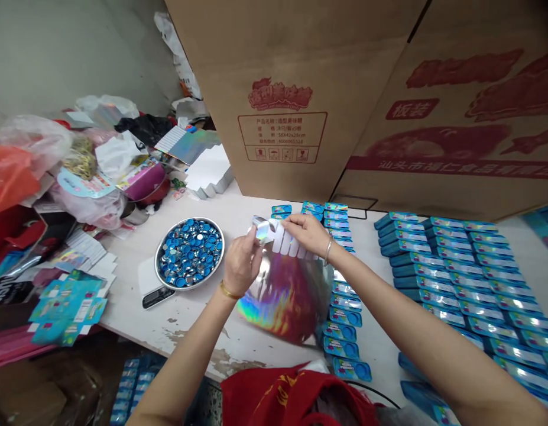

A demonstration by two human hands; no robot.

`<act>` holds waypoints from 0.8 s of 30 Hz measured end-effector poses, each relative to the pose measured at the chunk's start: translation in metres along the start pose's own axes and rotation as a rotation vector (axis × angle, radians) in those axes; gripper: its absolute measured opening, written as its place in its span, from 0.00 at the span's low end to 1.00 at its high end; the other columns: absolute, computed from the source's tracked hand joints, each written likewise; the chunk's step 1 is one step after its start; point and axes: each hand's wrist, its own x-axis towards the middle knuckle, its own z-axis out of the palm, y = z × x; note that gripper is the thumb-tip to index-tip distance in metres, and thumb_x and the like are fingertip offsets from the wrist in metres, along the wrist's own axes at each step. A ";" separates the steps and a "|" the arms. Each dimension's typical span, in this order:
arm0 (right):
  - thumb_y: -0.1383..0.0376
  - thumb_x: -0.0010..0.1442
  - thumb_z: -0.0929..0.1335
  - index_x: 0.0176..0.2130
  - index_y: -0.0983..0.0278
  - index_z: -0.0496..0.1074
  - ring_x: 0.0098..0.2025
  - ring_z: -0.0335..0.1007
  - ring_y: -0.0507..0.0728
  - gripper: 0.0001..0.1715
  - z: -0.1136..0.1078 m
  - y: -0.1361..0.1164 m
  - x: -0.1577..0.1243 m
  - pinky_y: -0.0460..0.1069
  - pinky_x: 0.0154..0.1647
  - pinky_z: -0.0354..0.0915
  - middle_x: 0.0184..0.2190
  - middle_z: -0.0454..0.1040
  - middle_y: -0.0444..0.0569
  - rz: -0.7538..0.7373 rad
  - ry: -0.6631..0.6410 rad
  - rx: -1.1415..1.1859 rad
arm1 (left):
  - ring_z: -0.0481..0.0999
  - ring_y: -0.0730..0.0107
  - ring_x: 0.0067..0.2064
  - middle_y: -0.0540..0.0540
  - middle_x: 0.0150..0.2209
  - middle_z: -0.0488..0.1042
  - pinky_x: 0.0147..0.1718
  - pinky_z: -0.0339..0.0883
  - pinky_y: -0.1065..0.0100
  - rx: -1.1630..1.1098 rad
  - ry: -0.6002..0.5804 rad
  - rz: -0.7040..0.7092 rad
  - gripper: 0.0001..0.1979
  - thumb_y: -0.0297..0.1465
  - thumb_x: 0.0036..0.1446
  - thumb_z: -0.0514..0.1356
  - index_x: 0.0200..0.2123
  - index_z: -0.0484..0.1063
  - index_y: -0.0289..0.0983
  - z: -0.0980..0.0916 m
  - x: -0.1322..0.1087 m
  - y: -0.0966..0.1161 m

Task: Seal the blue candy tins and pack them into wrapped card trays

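My left hand (243,261) is closed, pinching a small shiny holographic card piece (265,231) between thumb and fingers. From the right, my right hand (310,234) reaches over with fingertips pinched at the other edge of that piece. Below both hands lies a silvery holographic foil sheet (282,296), which reflects red and rainbow colours. White card strips (286,246) in a row lie along its top edge, partly under my right hand. A round metal bowl (222,260) full of small blue and silver round caps (191,251) stands left of my left hand.
The bowl rests on a scale with a dark display (158,296). Blue printed boxes (344,331) line up right of the foil, with more stacked rows (460,278) farther right. Large cartons (282,142) stand behind. Plastic bags (36,142) and flattened boxes (70,307) crowd the left.
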 end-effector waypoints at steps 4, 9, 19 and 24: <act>0.53 0.59 0.64 0.39 0.63 0.76 0.43 0.65 0.63 0.19 0.003 0.011 0.015 0.55 0.46 0.56 0.35 0.74 0.54 -0.017 0.216 -0.327 | 0.70 0.72 0.35 0.49 0.34 0.69 0.40 0.68 0.66 -0.163 0.007 -0.239 0.35 0.27 0.59 0.58 0.66 0.45 0.39 -0.021 -0.008 0.007; 0.42 0.60 0.57 0.53 0.65 0.68 0.52 0.63 0.63 0.37 0.027 0.011 -0.029 0.56 0.53 0.56 0.49 0.71 0.57 0.049 0.178 0.035 | 0.68 0.74 0.34 0.51 0.32 0.66 0.36 0.68 0.70 -0.561 0.009 -0.611 0.35 0.33 0.58 0.61 0.64 0.48 0.42 -0.030 -0.007 0.028; 0.48 0.49 0.71 0.28 0.62 0.68 0.28 0.64 0.51 0.21 0.040 0.013 -0.181 0.48 0.35 0.61 0.23 0.69 0.42 0.482 0.212 0.764 | 0.70 0.77 0.31 0.53 0.30 0.67 0.34 0.68 0.72 -0.969 -0.158 -0.898 0.35 0.33 0.52 0.65 0.61 0.55 0.41 0.000 -0.044 0.098; 0.49 0.50 0.69 0.27 0.61 0.67 0.26 0.60 0.52 0.18 0.018 0.042 -0.247 0.49 0.32 0.61 0.21 0.65 0.41 0.560 0.404 0.619 | 0.68 0.79 0.27 0.54 0.28 0.67 0.29 0.65 0.74 -0.965 -0.279 -0.993 0.33 0.31 0.51 0.64 0.59 0.57 0.39 0.038 -0.077 0.152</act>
